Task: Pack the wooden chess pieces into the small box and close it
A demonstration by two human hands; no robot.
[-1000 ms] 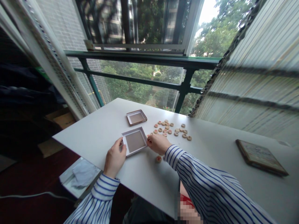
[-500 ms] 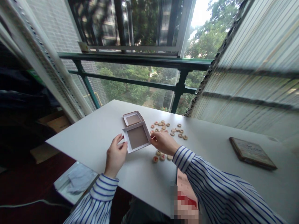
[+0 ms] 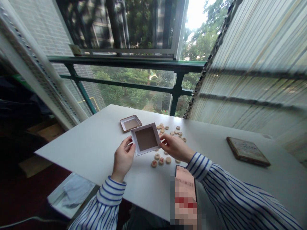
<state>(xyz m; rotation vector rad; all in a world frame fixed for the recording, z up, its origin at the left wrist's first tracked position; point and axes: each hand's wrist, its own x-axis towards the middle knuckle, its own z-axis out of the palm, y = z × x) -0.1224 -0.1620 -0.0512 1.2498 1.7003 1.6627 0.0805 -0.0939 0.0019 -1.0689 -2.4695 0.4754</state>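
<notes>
A shallow square box tray (image 3: 146,139), white-rimmed with a brown inside, is held tilted above the white table (image 3: 96,150). My left hand (image 3: 123,158) pinches its left edge and my right hand (image 3: 175,147) grips its right edge. Several round wooden game pieces (image 3: 160,160) with red marks lie on the table just under and in front of the tray. More pieces (image 3: 174,131) are scattered behind it.
A second small box tray (image 3: 130,123) lies further back on the left. A flat framed board (image 3: 248,151) rests at the right. A phone (image 3: 185,183) sits at the table's near edge by my right sleeve. Window railing runs behind the table.
The tray was lying flat on the table; both hands have raised and tilted it, which uncovered several pieces beneath. The view has shifted to the left.
</notes>
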